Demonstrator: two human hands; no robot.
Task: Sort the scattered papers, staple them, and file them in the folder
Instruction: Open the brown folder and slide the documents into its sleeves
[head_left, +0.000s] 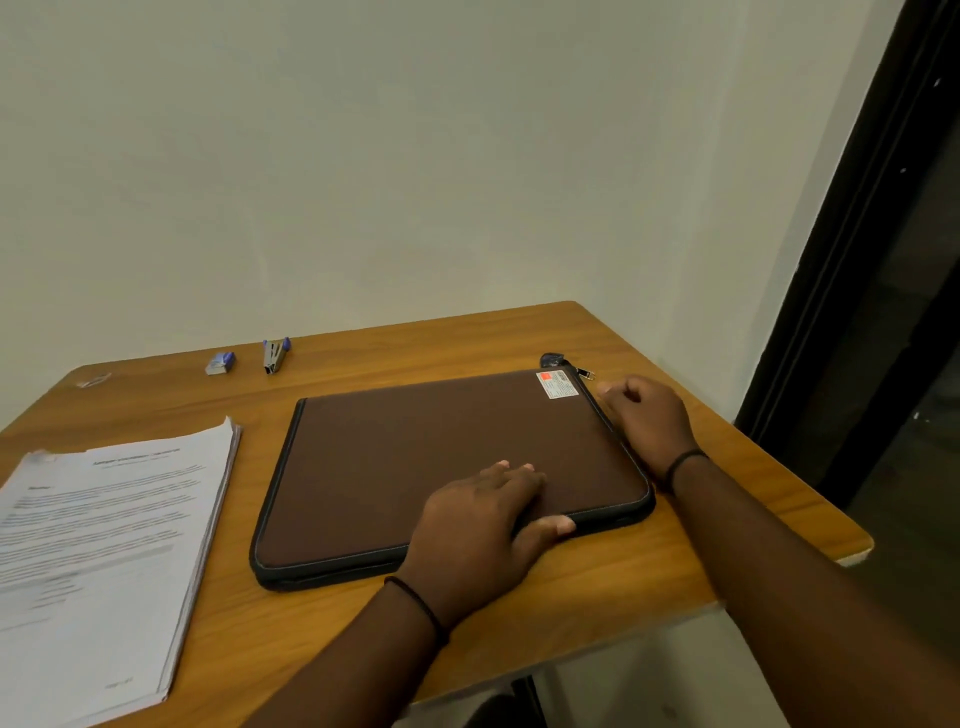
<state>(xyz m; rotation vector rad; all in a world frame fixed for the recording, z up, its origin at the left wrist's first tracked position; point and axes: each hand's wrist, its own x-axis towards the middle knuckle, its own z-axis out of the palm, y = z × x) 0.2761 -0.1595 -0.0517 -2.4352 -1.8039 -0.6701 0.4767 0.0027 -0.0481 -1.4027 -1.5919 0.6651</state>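
Left hand rests flat, fingers relaxed, on the closed folder; right hand, fingers curled, pinches its far right edge. Folder's long axis runs left-right on the worktop.

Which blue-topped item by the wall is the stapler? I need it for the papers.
The stapler is the longer one showing metal, nearer the folder. The small box to its left is stubbier.

The folder is dark brown with black edging and a white-and-red label. White papers carry grey print. The stapler is silver and blue, the desk orange-brown woodgrain.
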